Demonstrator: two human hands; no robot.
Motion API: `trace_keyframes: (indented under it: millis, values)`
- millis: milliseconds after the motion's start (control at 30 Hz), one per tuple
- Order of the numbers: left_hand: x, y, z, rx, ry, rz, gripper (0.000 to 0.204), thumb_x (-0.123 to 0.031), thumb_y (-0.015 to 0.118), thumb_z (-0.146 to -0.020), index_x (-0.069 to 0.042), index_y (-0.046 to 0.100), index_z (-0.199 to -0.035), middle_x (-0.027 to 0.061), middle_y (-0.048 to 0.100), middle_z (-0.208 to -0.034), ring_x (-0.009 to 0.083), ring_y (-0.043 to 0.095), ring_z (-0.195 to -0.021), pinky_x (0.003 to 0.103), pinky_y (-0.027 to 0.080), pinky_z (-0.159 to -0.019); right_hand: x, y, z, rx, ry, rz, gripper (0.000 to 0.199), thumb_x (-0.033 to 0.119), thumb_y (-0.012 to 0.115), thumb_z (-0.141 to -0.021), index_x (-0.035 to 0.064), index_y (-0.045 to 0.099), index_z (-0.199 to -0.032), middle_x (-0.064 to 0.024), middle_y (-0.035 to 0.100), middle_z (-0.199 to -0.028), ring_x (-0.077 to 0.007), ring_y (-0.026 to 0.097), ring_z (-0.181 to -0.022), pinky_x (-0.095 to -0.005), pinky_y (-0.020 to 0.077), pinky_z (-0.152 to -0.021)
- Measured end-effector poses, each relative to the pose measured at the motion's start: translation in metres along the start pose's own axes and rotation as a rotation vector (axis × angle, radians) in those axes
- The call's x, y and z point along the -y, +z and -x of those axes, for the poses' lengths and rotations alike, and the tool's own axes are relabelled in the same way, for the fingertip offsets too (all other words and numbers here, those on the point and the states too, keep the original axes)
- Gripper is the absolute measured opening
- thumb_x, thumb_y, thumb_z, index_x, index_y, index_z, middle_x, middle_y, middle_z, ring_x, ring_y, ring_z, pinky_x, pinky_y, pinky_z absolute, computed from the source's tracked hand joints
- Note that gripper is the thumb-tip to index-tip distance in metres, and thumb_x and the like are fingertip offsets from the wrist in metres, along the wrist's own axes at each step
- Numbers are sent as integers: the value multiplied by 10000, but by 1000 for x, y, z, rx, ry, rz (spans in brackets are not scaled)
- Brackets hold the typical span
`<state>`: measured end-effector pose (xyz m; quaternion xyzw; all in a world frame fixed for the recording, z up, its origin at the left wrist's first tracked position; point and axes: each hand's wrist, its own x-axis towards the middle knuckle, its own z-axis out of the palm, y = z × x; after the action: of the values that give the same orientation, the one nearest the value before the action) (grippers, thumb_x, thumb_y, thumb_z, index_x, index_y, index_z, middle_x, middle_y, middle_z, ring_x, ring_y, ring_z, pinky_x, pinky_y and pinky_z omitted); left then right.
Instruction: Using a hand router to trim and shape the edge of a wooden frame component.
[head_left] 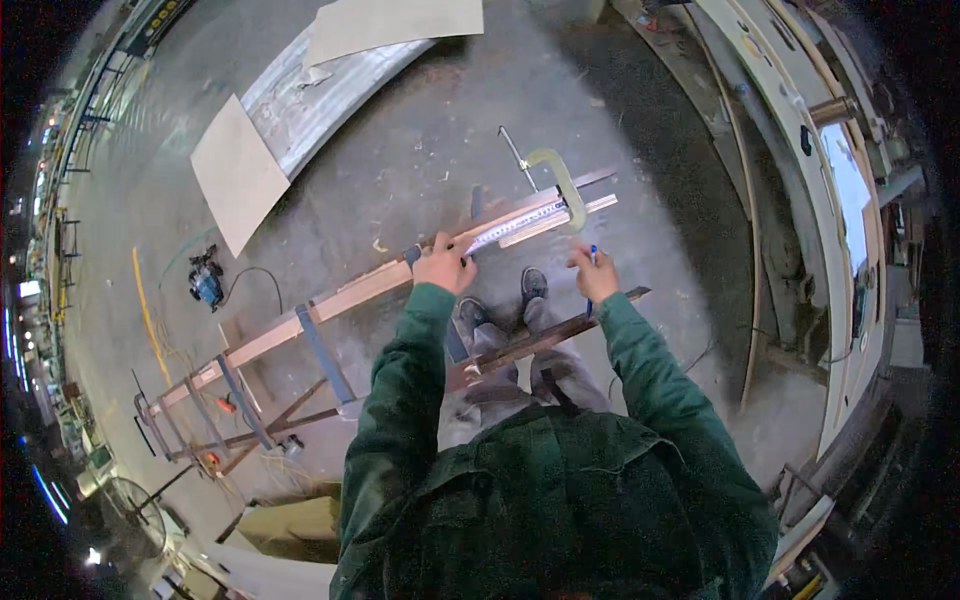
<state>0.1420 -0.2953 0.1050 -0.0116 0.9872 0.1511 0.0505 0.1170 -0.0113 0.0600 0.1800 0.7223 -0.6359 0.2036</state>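
Observation:
A long wooden board (350,290) lies slantwise across a metal frame. Near its right end, a pale green C-clamp (572,190) grips the wood, with its screw handle sticking out on the far side. A whitish ruler (515,226) with dark marks runs along the board toward the clamp, beside a short wooden strip (545,225). My left hand (445,266) is on the board, its closed fingers at the ruler's near-left end. To the right of the board, my right hand (597,275) holds a blue pen (592,252) between its fingers, apart from the wood.
Dark steel frame bars (520,345) cross in front of my legs. A blue power tool (206,280) with a cord lies on the floor at left. Beyond are a metal sheet (310,110) and pale panels (238,175). A long bench (850,230) stands at right.

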Motion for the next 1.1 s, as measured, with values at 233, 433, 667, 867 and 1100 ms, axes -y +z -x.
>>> trace_keyframes:
  millis: [233, 433, 667, 867, 1100]
  values:
    - [-6, -2, -4, 41, -11, -121, 407, -231, 563, -694, -229, 559, -1100, 114, 488, -1024, 360, 556, -833, 442, 502, -666, 58, -11, -22, 91, -72, 41, 495, 425, 328, -901, 4, 587, -899, -74, 590, -750, -118, 494, -498, -238, 390, -448]
    - [-9, -12, -3, 107, -116, -70, 399, -235, 573, -703, -223, 556, -1101, 95, 493, -1027, 354, 550, -865, 444, 494, -708, 90, 49, -38, 484, -177, -21, 366, 335, 465, -887, 3, 599, -965, -67, 610, -832, -126, 574, -742, -256, 470, -700]
    - [-19, -10, -8, 104, -229, -85, 343, -211, 593, -693, -193, 588, -1036, 78, 512, -989, 337, 565, -871, 430, 496, -714, 67, 106, -61, 633, -206, 157, 158, 177, 602, -802, 25, 594, -848, 22, 575, -750, -47, 502, -692, -217, 427, -629]
    - [-17, -8, -7, 155, -265, -165, 312, -218, 615, -683, -181, 601, -992, 67, 509, -973, 308, 595, -817, 425, 508, -625, 59, 119, -62, 691, -222, 180, 141, 151, 605, -781, 39, 609, -866, 24, 570, -728, -46, 506, -668, -204, 430, -599]
    - [-21, -9, -8, 172, -282, -104, 320, -225, 615, -699, -149, 607, -1009, 70, 502, -962, 322, 551, -892, 408, 488, -625, 52, 116, -67, 672, -199, 200, 117, 134, 595, -778, 37, 610, -842, 28, 569, -718, -41, 496, -654, -199, 416, -582]
